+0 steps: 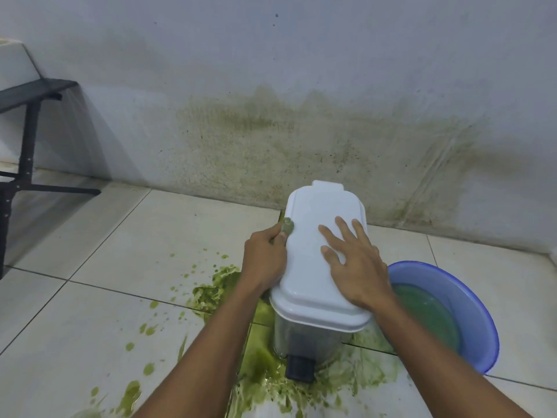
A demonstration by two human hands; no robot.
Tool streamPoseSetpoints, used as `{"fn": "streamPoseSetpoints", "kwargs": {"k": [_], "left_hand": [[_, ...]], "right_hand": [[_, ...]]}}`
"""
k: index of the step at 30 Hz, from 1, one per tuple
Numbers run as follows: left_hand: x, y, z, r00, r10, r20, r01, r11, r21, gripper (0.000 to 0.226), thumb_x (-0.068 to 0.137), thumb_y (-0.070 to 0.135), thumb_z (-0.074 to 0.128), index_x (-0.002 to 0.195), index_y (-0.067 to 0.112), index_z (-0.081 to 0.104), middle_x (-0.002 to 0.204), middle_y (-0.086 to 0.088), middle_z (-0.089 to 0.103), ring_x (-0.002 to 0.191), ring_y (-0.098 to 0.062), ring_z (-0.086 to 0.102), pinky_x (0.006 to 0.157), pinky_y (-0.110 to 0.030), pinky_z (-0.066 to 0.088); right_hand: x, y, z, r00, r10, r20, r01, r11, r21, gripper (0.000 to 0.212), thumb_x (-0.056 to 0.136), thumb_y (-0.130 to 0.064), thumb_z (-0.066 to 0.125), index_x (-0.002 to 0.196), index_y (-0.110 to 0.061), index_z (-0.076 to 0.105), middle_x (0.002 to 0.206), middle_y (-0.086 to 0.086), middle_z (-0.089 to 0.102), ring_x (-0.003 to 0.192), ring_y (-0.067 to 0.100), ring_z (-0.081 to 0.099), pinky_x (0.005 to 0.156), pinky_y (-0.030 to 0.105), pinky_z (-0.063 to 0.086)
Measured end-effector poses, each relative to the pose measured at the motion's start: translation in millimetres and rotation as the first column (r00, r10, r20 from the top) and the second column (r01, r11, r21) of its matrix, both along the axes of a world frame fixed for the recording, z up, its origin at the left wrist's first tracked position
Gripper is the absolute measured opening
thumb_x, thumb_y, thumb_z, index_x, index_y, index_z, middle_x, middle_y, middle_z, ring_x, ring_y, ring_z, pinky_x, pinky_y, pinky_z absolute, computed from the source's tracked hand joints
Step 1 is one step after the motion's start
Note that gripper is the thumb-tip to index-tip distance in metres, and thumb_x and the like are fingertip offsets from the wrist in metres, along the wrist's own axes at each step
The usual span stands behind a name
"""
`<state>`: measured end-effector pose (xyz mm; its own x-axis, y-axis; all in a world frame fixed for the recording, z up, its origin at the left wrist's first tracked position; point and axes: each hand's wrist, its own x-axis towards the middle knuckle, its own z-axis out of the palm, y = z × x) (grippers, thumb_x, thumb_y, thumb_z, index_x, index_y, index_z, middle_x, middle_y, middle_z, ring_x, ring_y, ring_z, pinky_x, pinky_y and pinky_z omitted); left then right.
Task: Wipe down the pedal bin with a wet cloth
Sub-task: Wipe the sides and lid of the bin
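A pedal bin point(313, 336) with a white lid point(313, 236) and a shiny metal body stands on the tiled floor near the wall, its black pedal point(300, 369) facing me. My left hand point(265, 257) grips a small green-stained cloth point(287, 226) and holds it against the lid's left edge. Most of the cloth is hidden inside the fist. My right hand point(352, 263) lies flat on the lid's right half with fingers spread.
A blue basin point(470, 300) of greenish water sits just right of the bin. Green liquid point(217, 288) is spilled on the tiles around the bin's base and to its left. The wall point(271, 140) behind carries green stains. A black metal frame point(27, 140) stands at far left.
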<state>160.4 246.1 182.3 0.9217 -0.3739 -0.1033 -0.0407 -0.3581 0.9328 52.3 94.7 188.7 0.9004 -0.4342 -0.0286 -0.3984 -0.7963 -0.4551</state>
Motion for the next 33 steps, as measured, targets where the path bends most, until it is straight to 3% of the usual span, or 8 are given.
{"fn": "streamPoseSetpoints", "kwargs": {"k": [2, 7, 12, 14, 17, 21, 26, 33], "left_hand": [[-32, 9, -1, 0.990, 0.135, 0.046, -0.133, 0.990, -0.050, 0.032, 0.105, 0.025, 0.048, 0.130, 0.029, 0.068, 0.091, 0.018, 0.070, 0.079, -0.003, 0.064, 0.061, -0.013, 0.049], [-91, 17, 1, 0.888, 0.445, 0.118, -0.430, 0.893, -0.132, 0.033, 0.103, 0.013, 0.046, 0.123, 0.021, 0.071, 0.108, 0.019, 0.066, 0.100, -0.007, 0.060, 0.077, -0.012, 0.043], [7, 12, 13, 0.978, 0.186, 0.094, -0.194, 0.978, 0.080, 0.032, 0.101, 0.016, 0.048, 0.117, 0.018, 0.075, 0.115, 0.001, 0.073, 0.098, -0.017, 0.059, 0.085, -0.026, 0.042], [34, 7, 16, 0.995, 0.070, 0.066, -0.077, 0.989, 0.123, 0.030, 0.099, 0.018, 0.050, 0.093, 0.020, 0.079, 0.092, 0.005, 0.071, 0.085, -0.018, 0.059, 0.075, -0.028, 0.044], [49, 0, 16, 0.997, 0.042, 0.070, -0.053, 0.986, 0.157, 0.041, 0.094, 0.012, 0.049, 0.054, 0.020, 0.043, 0.054, 0.006, 0.045, 0.059, -0.018, 0.039, 0.056, -0.030, 0.027], [34, 3, 8, 0.987, 0.127, 0.099, -0.138, 0.985, 0.104, 0.035, 0.099, 0.014, 0.047, 0.068, 0.018, 0.062, 0.065, 0.007, 0.055, 0.066, -0.014, 0.048, 0.060, -0.028, 0.036], [-57, 1, -24, 0.848, 0.521, 0.094, -0.496, 0.844, -0.203, 0.035, 0.104, 0.017, 0.049, 0.135, 0.022, 0.065, 0.131, 0.011, 0.065, 0.123, -0.009, 0.058, 0.103, -0.031, 0.047], [-125, -11, -43, 0.827, 0.515, 0.227, -0.468, 0.853, -0.231, 0.047, 0.097, 0.022, 0.047, 0.142, 0.011, 0.055, 0.149, 0.004, 0.052, 0.141, -0.008, 0.044, 0.114, -0.030, 0.039]], "right_hand": [[3, 4, -1, 0.998, -0.052, 0.018, 0.052, 0.998, 0.024, 0.043, 0.104, -0.048, 0.033, 0.147, -0.056, 0.032, 0.164, -0.026, 0.006, 0.152, 0.003, -0.010, 0.123, 0.055, 0.003], [6, 27, 0, 0.975, -0.211, 0.067, 0.200, 0.969, 0.145, 0.042, 0.105, -0.043, 0.036, 0.146, -0.052, 0.038, 0.165, -0.023, 0.006, 0.152, 0.008, -0.015, 0.122, 0.061, 0.001], [21, 60, 2, 0.962, -0.263, -0.067, 0.263, 0.965, -0.013, 0.062, 0.101, -0.052, 0.033, 0.158, -0.037, 0.015, 0.168, -0.007, -0.009, 0.148, 0.024, -0.032, 0.114, 0.070, -0.015], [27, 35, 8, 0.992, -0.125, -0.023, 0.119, 0.979, -0.167, 0.064, 0.097, -0.059, 0.033, 0.155, -0.033, 0.028, 0.168, -0.006, 0.009, 0.151, 0.022, -0.025, 0.111, 0.070, -0.021], [37, -21, 12, 0.986, 0.166, -0.014, -0.165, 0.964, -0.207, 0.070, 0.091, -0.069, 0.020, 0.153, -0.038, 0.031, 0.167, -0.009, 0.016, 0.153, 0.013, -0.014, 0.121, 0.056, -0.012], [47, -33, -3, 0.972, 0.233, -0.034, -0.234, 0.944, -0.234, 0.073, 0.085, -0.070, 0.003, 0.153, -0.050, 0.022, 0.166, -0.017, 0.011, 0.154, 0.009, 0.000, 0.124, 0.047, -0.006], [48, -30, -5, 0.986, 0.165, -0.025, -0.167, 0.956, -0.240, 0.067, 0.089, -0.065, 0.008, 0.152, -0.051, 0.022, 0.166, -0.019, 0.011, 0.154, 0.008, 0.001, 0.124, 0.049, -0.006], [45, -25, -4, 0.990, 0.139, -0.030, -0.142, 0.958, -0.250, 0.053, 0.100, -0.058, 0.020, 0.153, -0.051, 0.021, 0.166, -0.018, 0.009, 0.154, 0.010, 0.000, 0.123, 0.051, -0.007]]}}
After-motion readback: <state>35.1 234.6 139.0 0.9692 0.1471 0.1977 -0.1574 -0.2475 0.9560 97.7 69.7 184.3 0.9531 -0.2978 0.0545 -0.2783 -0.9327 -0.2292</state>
